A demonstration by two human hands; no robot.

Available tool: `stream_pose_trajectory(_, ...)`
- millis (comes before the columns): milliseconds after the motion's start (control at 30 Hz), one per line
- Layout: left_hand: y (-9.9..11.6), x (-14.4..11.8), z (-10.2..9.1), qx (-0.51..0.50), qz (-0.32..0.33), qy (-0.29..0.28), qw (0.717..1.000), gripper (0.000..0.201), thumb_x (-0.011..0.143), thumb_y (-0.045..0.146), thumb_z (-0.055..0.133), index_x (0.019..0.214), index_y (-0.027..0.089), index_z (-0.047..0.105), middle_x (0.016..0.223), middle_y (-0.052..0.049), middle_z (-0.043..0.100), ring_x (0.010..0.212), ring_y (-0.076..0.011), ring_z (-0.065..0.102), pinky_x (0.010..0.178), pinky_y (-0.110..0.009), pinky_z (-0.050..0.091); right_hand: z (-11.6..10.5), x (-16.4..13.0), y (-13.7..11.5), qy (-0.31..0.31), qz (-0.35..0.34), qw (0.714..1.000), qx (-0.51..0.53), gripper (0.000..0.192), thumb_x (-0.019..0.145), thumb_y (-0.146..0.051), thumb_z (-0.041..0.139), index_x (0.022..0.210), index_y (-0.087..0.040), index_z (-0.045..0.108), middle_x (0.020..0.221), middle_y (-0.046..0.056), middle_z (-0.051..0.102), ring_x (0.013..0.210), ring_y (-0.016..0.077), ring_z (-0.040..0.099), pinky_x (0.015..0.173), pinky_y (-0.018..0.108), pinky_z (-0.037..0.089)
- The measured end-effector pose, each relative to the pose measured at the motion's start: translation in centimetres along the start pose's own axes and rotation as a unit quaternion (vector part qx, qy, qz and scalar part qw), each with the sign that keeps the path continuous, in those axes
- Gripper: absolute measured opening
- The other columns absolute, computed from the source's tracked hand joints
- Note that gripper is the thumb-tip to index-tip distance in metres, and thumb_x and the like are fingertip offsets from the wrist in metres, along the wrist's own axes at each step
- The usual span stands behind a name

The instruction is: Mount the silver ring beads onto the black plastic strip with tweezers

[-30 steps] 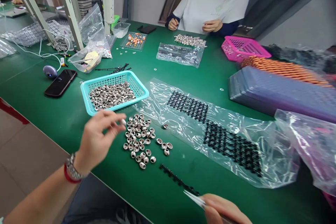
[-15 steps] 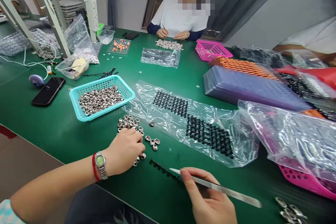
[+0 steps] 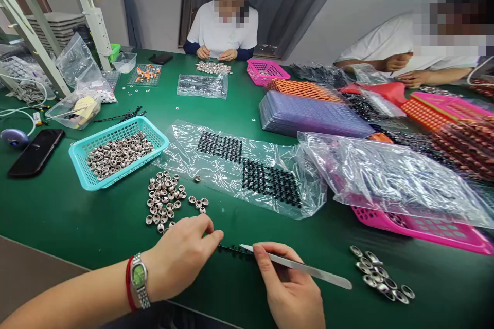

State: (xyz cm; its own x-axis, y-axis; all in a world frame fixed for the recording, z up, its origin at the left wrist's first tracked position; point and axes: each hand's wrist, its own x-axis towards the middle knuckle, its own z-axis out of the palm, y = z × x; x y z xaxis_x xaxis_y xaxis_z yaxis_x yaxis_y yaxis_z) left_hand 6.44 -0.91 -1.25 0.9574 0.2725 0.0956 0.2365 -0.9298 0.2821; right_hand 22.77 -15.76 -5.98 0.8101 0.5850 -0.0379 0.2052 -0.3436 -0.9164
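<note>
On the green table (image 3: 108, 236), a black strip (image 3: 232, 248) lies between the two hands. The left hand (image 3: 183, 254) has its fingertips drawn together at the strip's left end; whether they grip it cannot be told. The right hand (image 3: 291, 285) grasps tweezers (image 3: 312, 269), their tips at the strip. Metal beads (image 3: 165, 197) lie loose just beyond the left hand, near a turquoise basket (image 3: 78, 167) holding more. Farther right, black rows (image 3: 270, 182) rest on clear plastic (image 3: 181, 162).

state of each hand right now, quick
Left hand: at the black strip; whether it holds anything cannot be told.
Right hand: closed, holding tweezers.
</note>
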Motion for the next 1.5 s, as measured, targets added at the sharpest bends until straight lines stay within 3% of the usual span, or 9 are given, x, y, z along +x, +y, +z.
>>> stream_pose_trajectory(100,1.0,0.4,-0.1,0.022,0.010,-0.071,0.997,0.037,0.095,-0.003,0.054,0.126,0.008,0.070,0.118,-0.016,0.072,0.096,-0.0268,0.070,0.086,-0.038,0.062,0.2,0.2,-0.5,0.025,0.007,1.000,0.014,0.061,0.072,-0.084,0.072,0.074,-0.024,0.072,0.073,0.005,0.070,0.064,0.0180,0.067,0.061,0.026,0.059)
stream_pose_trajectory(233,1.8,-0.6,-0.3,0.039,0.013,-0.132,0.990,0.033,0.092,-0.003,0.056,0.120,0.004,0.073,0.110,-0.018,0.074,0.094,-0.0297,0.071,0.088,-0.043,0.065,0.2,0.3,-0.3,0.023,0.043,0.997,0.053,0.061,0.071,-0.083,0.075,0.079,-0.023,0.072,0.074,0.005,0.071,0.065,0.0186,0.069,0.060,0.026,0.060)
stream_pose_trajectory(367,2.1,-2.6,-0.2,0.037,0.006,-0.084,0.996,0.042,0.091,-0.007,0.053,0.127,0.006,0.072,0.103,-0.014,0.076,0.089,-0.0276,0.073,0.084,-0.040,0.066,0.3,0.4,0.5,-0.046,0.036,0.994,0.093,0.050,0.079,-0.073,0.077,0.086,-0.024,0.073,0.083,0.004,0.073,0.071,0.0182,0.071,0.063,0.025,0.060)
stream_pose_trajectory(467,2.5,-3.1,0.5,0.018,0.005,-0.012,1.000,0.043,0.092,-0.007,0.052,0.129,0.007,0.069,0.106,-0.013,0.077,0.090,-0.0247,0.075,0.084,-0.035,0.067,0.1,0.8,1.0,-0.030,0.035,0.996,0.077,0.050,0.081,-0.073,0.075,0.087,-0.024,0.072,0.083,0.005,0.075,0.073,0.0190,0.072,0.066,0.026,0.060)
stream_pose_trajectory(633,3.1,-1.7,2.2,-0.010,0.115,0.059,0.992,0.022,0.101,0.009,0.052,0.105,0.009,0.073,0.120,-0.019,0.078,0.101,-0.0251,0.078,0.090,-0.032,0.066,-0.2,1.6,1.4,0.000,0.041,0.999,0.029,0.062,0.074,-0.085,0.071,0.084,-0.024,0.069,0.076,0.006,0.075,0.069,0.0219,0.073,0.058,0.029,0.057)
stream_pose_trajectory(800,3.2,-0.5,3.1,0.003,0.146,0.001,0.989,0.023,0.106,0.018,0.048,0.110,0.011,0.071,0.147,-0.022,0.069,0.140,-0.0317,0.065,0.119,-0.043,0.053,0.0,1.8,1.6,0.006,0.019,0.999,0.025,0.060,0.078,-0.084,0.070,0.084,-0.024,0.068,0.075,0.006,0.075,0.067,0.0220,0.075,0.057,0.029,0.057)
stream_pose_trajectory(1067,3.1,-0.6,4.1,-0.029,0.125,-0.022,0.992,0.020,0.103,0.010,0.051,0.112,0.009,0.070,0.150,-0.025,0.066,0.143,-0.0319,0.062,0.123,-0.043,0.050,-0.5,1.7,2.2,-0.027,-0.027,0.999,-0.003,0.044,0.091,-0.067,0.068,0.086,-0.024,0.071,0.077,0.005,0.078,0.069,0.0215,0.078,0.060,0.027,0.061)
stream_pose_trajectory(1367,3.0,-0.4,4.6,-0.049,0.125,-0.008,0.991,0.019,0.104,0.010,0.054,0.115,0.009,0.069,0.147,-0.024,0.068,0.144,-0.0307,0.062,0.122,-0.040,0.051,0.3,1.4,-0.1,0.014,-0.255,0.967,0.027,0.015,0.095,-0.032,0.072,0.081,-0.027,0.074,0.076,-0.001,0.076,0.064,0.0127,0.074,0.063,0.018,0.060)
stream_pose_trajectory(1500,2.7,-0.4,4.5,-0.045,0.117,-0.012,0.992,0.020,0.104,0.009,0.053,0.117,0.011,0.068,0.148,-0.021,0.069,0.144,-0.0287,0.061,0.123,-0.039,0.050,0.3,1.3,-0.2,0.037,-0.229,0.971,0.047,0.015,0.093,-0.035,0.075,0.080,-0.026,0.075,0.076,0.000,0.076,0.064,0.0142,0.074,0.063,0.020,0.062)
